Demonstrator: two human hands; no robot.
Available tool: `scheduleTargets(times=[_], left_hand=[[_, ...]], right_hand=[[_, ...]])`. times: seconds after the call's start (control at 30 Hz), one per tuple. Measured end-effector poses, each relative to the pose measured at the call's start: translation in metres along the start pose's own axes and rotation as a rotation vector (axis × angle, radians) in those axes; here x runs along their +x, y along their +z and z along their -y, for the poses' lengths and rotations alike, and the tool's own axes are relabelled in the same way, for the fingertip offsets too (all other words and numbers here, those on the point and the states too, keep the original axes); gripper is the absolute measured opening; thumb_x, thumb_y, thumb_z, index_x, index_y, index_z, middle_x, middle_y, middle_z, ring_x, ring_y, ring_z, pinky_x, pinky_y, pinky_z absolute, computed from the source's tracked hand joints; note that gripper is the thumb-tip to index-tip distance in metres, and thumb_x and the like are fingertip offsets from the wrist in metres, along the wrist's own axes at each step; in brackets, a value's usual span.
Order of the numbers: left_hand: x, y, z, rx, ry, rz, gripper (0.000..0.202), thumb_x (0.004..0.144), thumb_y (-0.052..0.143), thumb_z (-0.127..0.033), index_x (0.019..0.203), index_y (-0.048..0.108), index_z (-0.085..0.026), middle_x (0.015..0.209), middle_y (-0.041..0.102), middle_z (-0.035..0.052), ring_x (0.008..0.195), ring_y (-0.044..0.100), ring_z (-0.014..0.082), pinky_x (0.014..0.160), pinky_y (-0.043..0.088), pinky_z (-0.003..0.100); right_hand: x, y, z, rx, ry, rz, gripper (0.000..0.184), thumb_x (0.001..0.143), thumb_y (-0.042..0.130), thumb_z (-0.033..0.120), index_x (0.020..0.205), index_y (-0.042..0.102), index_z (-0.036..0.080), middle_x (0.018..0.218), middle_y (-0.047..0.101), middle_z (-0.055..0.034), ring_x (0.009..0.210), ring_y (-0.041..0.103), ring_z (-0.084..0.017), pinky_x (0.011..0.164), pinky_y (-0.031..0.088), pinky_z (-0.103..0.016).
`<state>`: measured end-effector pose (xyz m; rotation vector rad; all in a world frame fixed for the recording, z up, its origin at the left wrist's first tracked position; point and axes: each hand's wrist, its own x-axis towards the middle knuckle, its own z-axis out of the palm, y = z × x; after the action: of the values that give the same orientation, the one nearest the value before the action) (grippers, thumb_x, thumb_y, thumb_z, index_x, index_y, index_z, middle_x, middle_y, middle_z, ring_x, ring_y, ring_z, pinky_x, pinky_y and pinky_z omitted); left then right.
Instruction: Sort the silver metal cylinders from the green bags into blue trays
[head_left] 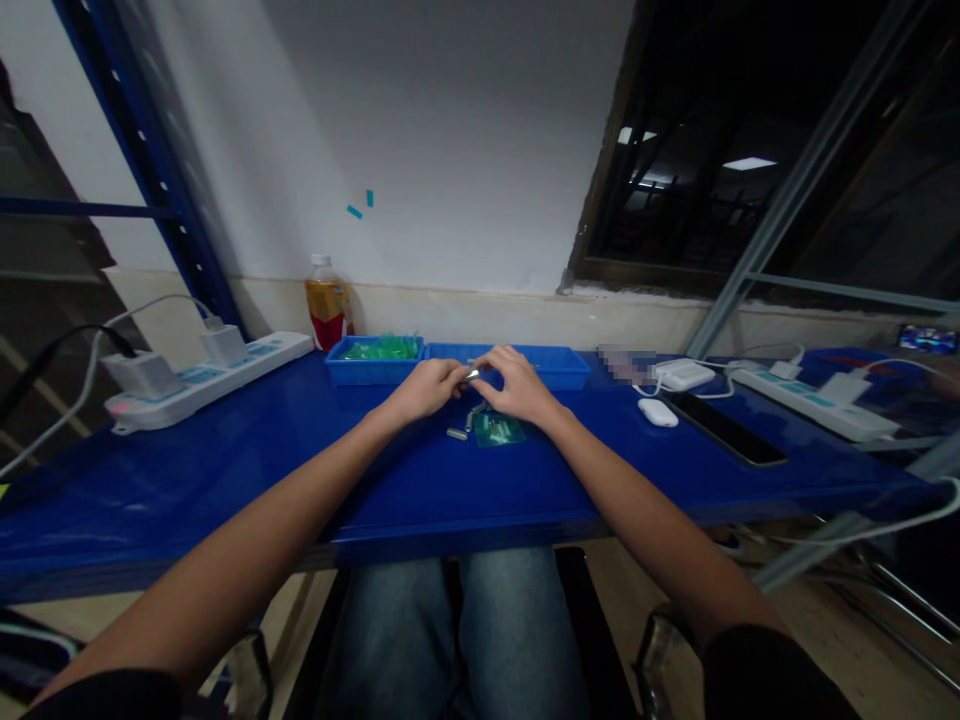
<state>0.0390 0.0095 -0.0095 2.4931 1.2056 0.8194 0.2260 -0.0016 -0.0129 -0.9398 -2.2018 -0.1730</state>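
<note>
Glossy blue surface (457,495); just below the grip, thin green film (499,430); left hand (427,388) and right hand (519,385) pinch a shiny piece (470,376), its shape mostly hidden

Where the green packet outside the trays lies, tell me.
In the head view, the green packet lies on the table just below the right hand, right of a loose metal piece.
</note>
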Motion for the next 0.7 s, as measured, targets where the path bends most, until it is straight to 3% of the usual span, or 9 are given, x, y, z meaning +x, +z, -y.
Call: scheduleTargets(times=[0.17, 0.33, 0.5, 0.6, 0.7], left_hand=[[-0.0017, -0.0041, -0.0034, -0.083, -0.018, -0.078, 0.043, 0.093, 0.032, -0.040, 0.073, 0.061, -0.014, 0.069, 0.067, 0.0054, 0.058, 0.060, 0.0148, 0.061, 0.046, 0.025], [-0.0043, -0.0042, -0.0055, -0.162, 0.069, -0.166, 0.028, 0.084, 0.049, -0.028, 0.106, 0.059, -0.014, 0.093, 0.068, 0.0070, 0.076, 0.062, 0.0166, 0.068, 0.048, 0.027], [-0.0054, -0.0045, -0.0071, -0.120, 0.113, -0.202, 0.022, 0.084, 0.051, -0.030, 0.094, 0.063, -0.014, 0.089, 0.068, 0.0062, 0.076, 0.061, 0.0164, 0.068, 0.045, 0.026], [-0.0057, -0.0060, -0.0066, -0.053, 0.103, -0.214, 0.028, 0.089, 0.044, -0.033, 0.090, 0.064, -0.014, 0.082, 0.068, 0.0049, 0.071, 0.059, 0.0159, 0.065, 0.042, 0.026], [-0.0054, -0.0063, -0.0056, -0.013, 0.060, -0.175, 0.038, 0.092, 0.037, -0.038, 0.080, 0.064, -0.013, 0.071, 0.065, 0.0032, 0.064, 0.056, 0.0150, 0.060, 0.038, 0.025]], right_hand=[[0.0001, 0.0000, 0.0036, -0.006, 0.000, -0.022, 0.015, 0.089, 0.051, 0.032, 0.084, 0.057, 0.019, 0.084, 0.057, -0.0048, 0.085, 0.051, -0.019, 0.078, 0.039, -0.033], [0.0016, 0.0013, -0.0010, -0.025, 0.053, -0.031, 0.029, 0.094, 0.042, 0.033, 0.073, 0.057, 0.019, 0.075, 0.054, -0.0036, 0.078, 0.049, -0.018, 0.075, 0.038, -0.032], [0.0019, 0.0027, 0.0026, 0.001, 0.048, -0.038, 0.029, 0.095, 0.040, 0.033, 0.077, 0.057, 0.019, 0.076, 0.056, -0.0035, 0.078, 0.050, -0.018, 0.077, 0.039, -0.032], [0.0012, 0.0012, 0.0064, 0.054, 0.026, -0.075, 0.017, 0.089, 0.051, 0.033, 0.097, 0.057, 0.018, 0.084, 0.058, -0.0040, 0.083, 0.052, -0.018, 0.078, 0.040, -0.031], [0.0011, -0.0002, 0.0078, 0.058, 0.006, -0.067, 0.015, 0.089, 0.051, 0.029, 0.097, 0.058, 0.019, 0.088, 0.059, -0.0051, 0.086, 0.053, -0.019, 0.080, 0.040, -0.032]])
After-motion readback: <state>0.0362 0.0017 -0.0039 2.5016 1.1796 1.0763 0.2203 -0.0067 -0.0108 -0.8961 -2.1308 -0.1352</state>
